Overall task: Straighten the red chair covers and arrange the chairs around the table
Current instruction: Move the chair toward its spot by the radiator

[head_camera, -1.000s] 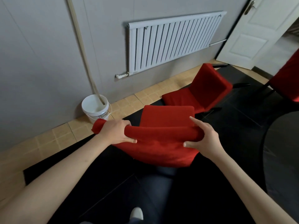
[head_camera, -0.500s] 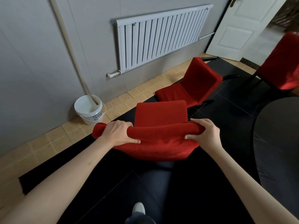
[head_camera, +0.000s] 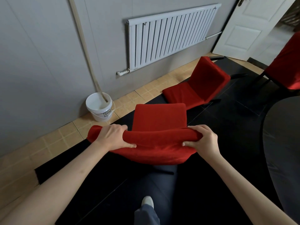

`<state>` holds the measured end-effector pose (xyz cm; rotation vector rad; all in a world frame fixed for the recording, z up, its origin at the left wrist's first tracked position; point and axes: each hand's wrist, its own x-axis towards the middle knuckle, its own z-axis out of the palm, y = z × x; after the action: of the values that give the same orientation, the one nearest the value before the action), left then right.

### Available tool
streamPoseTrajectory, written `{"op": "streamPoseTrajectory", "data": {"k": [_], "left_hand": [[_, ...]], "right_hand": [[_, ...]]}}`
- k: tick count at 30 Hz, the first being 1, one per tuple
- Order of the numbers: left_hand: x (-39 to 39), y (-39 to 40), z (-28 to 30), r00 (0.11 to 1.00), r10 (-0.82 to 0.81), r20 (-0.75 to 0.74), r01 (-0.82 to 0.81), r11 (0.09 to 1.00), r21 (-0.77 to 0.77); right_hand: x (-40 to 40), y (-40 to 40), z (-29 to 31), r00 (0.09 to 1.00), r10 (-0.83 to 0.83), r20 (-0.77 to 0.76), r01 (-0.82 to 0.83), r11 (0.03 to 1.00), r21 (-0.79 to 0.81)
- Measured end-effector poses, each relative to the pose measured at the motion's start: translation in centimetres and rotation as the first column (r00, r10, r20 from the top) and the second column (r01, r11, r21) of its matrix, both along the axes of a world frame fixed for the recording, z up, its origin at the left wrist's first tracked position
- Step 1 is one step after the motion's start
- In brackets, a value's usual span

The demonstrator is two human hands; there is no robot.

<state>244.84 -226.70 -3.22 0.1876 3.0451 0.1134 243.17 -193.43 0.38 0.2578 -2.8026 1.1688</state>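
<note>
A chair with a red cover [head_camera: 159,117] stands right in front of me, its seat facing the wall. My left hand [head_camera: 113,137] grips the left part of the backrest's top edge, and my right hand [head_camera: 202,139] grips the right end. A second red chair [head_camera: 197,86] lies tipped over on the floor beyond it, with its backrest toward the door. A third red chair [head_camera: 289,62] stands at the right edge, partly cut off. The dark round table [head_camera: 282,143] fills the lower right.
A white bucket [head_camera: 99,106] with a wooden pole [head_camera: 84,46] leaning in it stands against the grey wall. A white radiator [head_camera: 170,34] hangs on the wall, and a white door [head_camera: 250,25] is open at the top right. My shoe [head_camera: 147,201] shows on the black floor.
Both hands keep their grip on the backrest. My right hand has closed more firmly over its right end. The view has shifted slightly, showing more of the third chair and the table.
</note>
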Motion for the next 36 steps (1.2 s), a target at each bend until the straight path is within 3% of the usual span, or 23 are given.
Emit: {"op": "streamPoseTrajectory", "data": {"k": [17,36], "left_hand": [[7.7,-7.3,0.9,0.994,-0.111,0.006,0.111,0.981,-0.161],[14.7,-19.1,0.5,0.979,0.181,-0.093,-0.187,0.981,-0.055]], "right_hand": [[11.7,-7.0,-5.2,0.996,-0.046,0.078,0.052,0.995,-0.085],[9.7,-19.9,-5.6,0.987,0.107,0.121,-0.102,0.994,-0.046]]}}
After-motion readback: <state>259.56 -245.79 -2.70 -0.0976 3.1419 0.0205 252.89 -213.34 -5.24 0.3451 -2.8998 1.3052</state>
